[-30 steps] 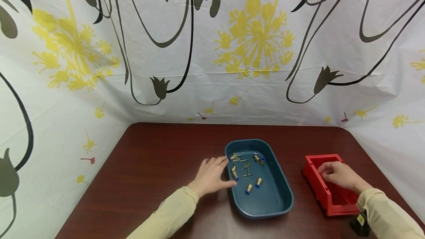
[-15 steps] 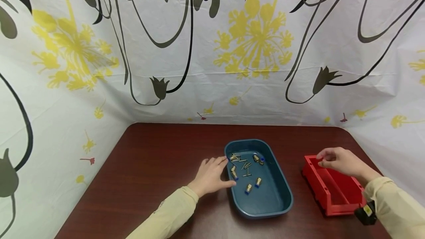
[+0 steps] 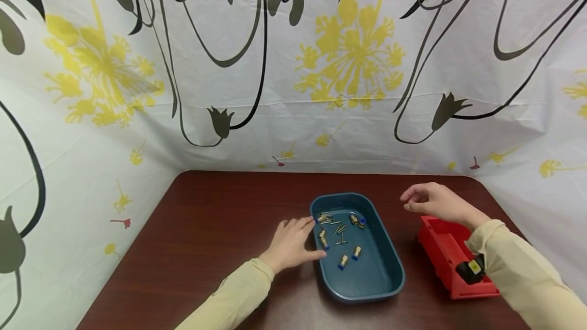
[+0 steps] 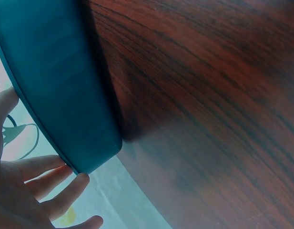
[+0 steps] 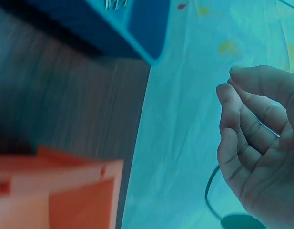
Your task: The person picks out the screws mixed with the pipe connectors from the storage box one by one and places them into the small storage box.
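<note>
A blue tray [image 3: 367,281] holds several brass fittings with blue ends [image 3: 343,260] and several small screws [image 3: 341,228]. My left hand [image 3: 293,246] rests at the tray's left rim, its fingers spread. The left wrist view has fingertips [image 4: 80,179] touching the rim from outside. Above the far end of the red bin [image 3: 440,264], my right hand [image 3: 437,201] is raised with loosely bent fingers. From the right wrist, thumb and fingers [image 5: 230,112] appear near each other, and nothing shows between them.
Both containers stand on a dark reddish-brown table [image 3: 206,218], with a gap between them. A patterned cloth [image 3: 275,75] hangs behind and at the sides. A small black device [image 3: 472,269] is strapped under the right wrist, over the bin.
My right hand has come up out of the red bin and moved left, towards the blue tray. The left hand and both containers keep their places.
</note>
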Action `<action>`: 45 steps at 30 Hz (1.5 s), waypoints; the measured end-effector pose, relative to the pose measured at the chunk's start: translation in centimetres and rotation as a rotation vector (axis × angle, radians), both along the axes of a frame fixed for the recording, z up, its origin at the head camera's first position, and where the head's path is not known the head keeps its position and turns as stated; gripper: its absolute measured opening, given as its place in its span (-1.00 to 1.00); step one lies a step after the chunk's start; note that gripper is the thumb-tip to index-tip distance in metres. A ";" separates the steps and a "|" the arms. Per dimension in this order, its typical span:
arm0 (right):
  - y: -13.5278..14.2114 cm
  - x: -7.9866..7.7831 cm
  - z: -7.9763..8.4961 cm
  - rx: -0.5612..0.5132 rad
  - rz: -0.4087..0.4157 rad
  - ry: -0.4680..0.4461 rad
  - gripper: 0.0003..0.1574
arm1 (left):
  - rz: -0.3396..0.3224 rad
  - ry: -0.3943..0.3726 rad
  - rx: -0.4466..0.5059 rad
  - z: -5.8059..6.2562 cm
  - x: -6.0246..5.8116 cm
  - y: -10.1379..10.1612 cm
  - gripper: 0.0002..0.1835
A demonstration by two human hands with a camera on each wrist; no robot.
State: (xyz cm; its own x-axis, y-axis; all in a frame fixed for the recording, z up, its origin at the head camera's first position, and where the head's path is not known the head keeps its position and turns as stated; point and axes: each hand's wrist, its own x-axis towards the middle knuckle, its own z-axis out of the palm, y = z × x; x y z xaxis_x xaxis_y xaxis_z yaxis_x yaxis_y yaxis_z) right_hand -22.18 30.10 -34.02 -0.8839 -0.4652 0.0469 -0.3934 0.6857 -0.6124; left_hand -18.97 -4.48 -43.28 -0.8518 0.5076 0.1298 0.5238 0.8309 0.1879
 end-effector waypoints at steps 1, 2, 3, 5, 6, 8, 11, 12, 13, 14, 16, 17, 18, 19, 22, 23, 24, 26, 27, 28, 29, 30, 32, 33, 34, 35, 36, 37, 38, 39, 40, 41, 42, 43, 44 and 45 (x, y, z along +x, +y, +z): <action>-0.5 -0.2 0.0 -0.001 0.003 -0.003 -0.81 | -0.001 -0.001 0.002 0.0 0.0 0.0 -0.15; -0.9 -0.3 0.0 0.001 0.008 -0.004 -0.82 | -0.001 -0.001 0.004 0.0 0.0 0.0 -0.15; -1.4 -0.5 0.0 0.001 0.014 -0.006 -0.82 | 0.000 -0.002 0.006 0.0 0.0 0.0 -0.15; -2.3 -0.9 0.0 0.001 0.024 -0.014 -0.82 | 0.000 -0.002 0.005 0.0 0.0 0.0 -0.15; -2.7 -1.1 -0.1 -0.004 0.029 -0.022 -0.82 | 0.001 -0.003 0.003 0.0 0.0 0.0 -0.15; -3.5 -1.5 -0.2 -0.010 0.041 -0.041 -0.83 | 0.002 -0.003 0.000 0.0 0.0 0.0 -0.15; -4.7 -2.1 -0.4 -0.014 0.058 -0.065 -0.84 | 0.000 -0.004 -0.002 0.0 -0.1 -0.1 -0.14; -5.1 -2.3 -0.5 -0.012 0.067 -0.068 -0.84 | 0.000 -0.004 -0.003 0.0 -0.1 -0.1 -0.14; -5.5 -2.5 -0.5 -0.010 0.075 -0.071 -0.84 | 0.000 -0.005 -0.003 -0.1 -0.1 -0.1 -0.14; -5.9 -2.7 -0.6 -0.010 0.083 -0.073 -0.84 | -0.001 -0.005 -0.001 -0.1 -0.1 -0.1 -0.14; -6.7 -3.1 -0.7 -0.009 0.098 -0.077 -0.84 | 0.001 -0.009 0.001 -0.1 -0.1 -0.1 -0.14; -7.1 -3.2 -0.7 -0.009 0.105 -0.079 -0.84 | 0.002 -0.010 0.002 -0.1 -0.1 0.0 -0.14; -7.5 -3.4 -0.8 -0.008 0.112 -0.078 -0.83 | 0.002 -0.011 0.005 -0.1 -0.2 0.0 -0.14; -7.9 -3.5 -0.9 -0.008 0.117 -0.081 -0.83 | 0.001 -0.011 0.008 -0.1 -0.1 0.0 -0.14; -9.0 -3.8 -1.3 -0.006 0.140 -0.084 -0.82 | -0.001 -0.010 0.010 0.0 -0.2 0.0 -0.15; -9.4 -3.9 -1.4 -0.010 0.149 -0.090 -0.82 | -0.002 -0.006 0.008 0.0 -0.2 0.0 -0.15; -9.7 -4.0 -1.6 -0.013 0.160 -0.095 -0.81 | -0.003 -0.004 0.007 0.0 -0.2 0.0 -0.15; -10.4 -4.1 -2.1 -0.018 0.178 -0.113 -0.81 | -0.001 -0.002 -0.001 0.0 -0.2 0.1 -0.15; -10.7 -4.2 -2.4 -0.020 0.185 -0.124 -0.81 | 0.000 -0.003 -0.003 0.0 -0.2 0.1 -0.15; -11.0 -4.3 -2.7 -0.024 0.189 -0.141 -0.82 | 0.001 -0.003 -0.005 0.0 -0.2 0.1 -0.15; -11.3 -4.4 -3.0 -0.028 0.193 -0.155 -0.82 | 0.002 -0.004 -0.005 0.0 -0.2 0.1 -0.15; -11.5 -4.4 -3.3 -0.029 0.194 -0.166 -0.81 | 0.003 -0.007 -0.006 0.0 -0.1 0.1 -0.15; -12.0 -4.6 -4.0 -0.033 0.191 -0.188 -0.81 | 0.004 -0.008 -0.010 0.0 -0.1 0.1 -0.15; -12.2 -4.7 -4.3 -0.034 0.190 -0.196 -0.80 | 0.003 -0.007 -0.012 0.0 -0.1 0.1 -0.15; -12.4 -4.7 -4.6 -0.043 0.188 -0.204 -0.79 | 0.003 -0.006 -0.015 0.0 -0.1 0.0 -0.15; -12.6 -4.8 -5.0 -0.044 0.186 -0.206 -0.79 | 0.003 -0.005 -0.018 0.0 -0.1 0.0 -0.15; -12.8 -4.9 -5.3 -0.045 0.183 -0.207 -0.79 | 0.003 -0.004 -0.021 0.0 -0.1 0.0 -0.15; -13.0 -4.9 -5.6 -0.048 0.185 -0.209 -0.79 | 0.001 -0.002 -0.025 0.1 -0.1 0.0 -0.15; -13.2 -5.0 -5.9 -0.048 0.182 -0.213 -0.79 | -0.001 -0.005 -0.024 0.1 -0.1 0.0 -0.15; -13.3 -5.0 -6.1 -0.048 0.179 -0.216 -0.80 | -0.002 -0.006 -0.021 0.1 -0.1 0.0 -0.15; -13.5 -5.0 -6.4 -0.049 0.173 -0.220 -0.81 | -0.003 -0.007 -0.020 0.1 -0.1 -0.1 -0.15; -13.7 -5.1 -6.7 -0.044 0.170 -0.222 -0.82 | -0.005 -0.010 -0.018 0.1 -0.1 -0.1 -0.15; -13.8 -5.2 -6.9 -0.042 0.165 -0.225 -0.82 | -0.007 -0.012 -0.016 0.1 -0.1 -0.1 -0.15; -14.0 -5.2 -7.2 -0.041 0.161 -0.227 -0.83 | -0.008 -0.013 -0.013 0.1 -0.2 -0.2 -0.15; -14.1 -5.3 -7.4 -0.036 0.154 -0.226 -0.84 | -0.011 -0.014 -0.008 0.1 -0.2 -0.2 -0.16; -14.3 -5.4 -7.7 -0.031 0.145 -0.224 -0.84 | -0.012 -0.013 -0.007 0.1 -0.2 -0.2 -0.16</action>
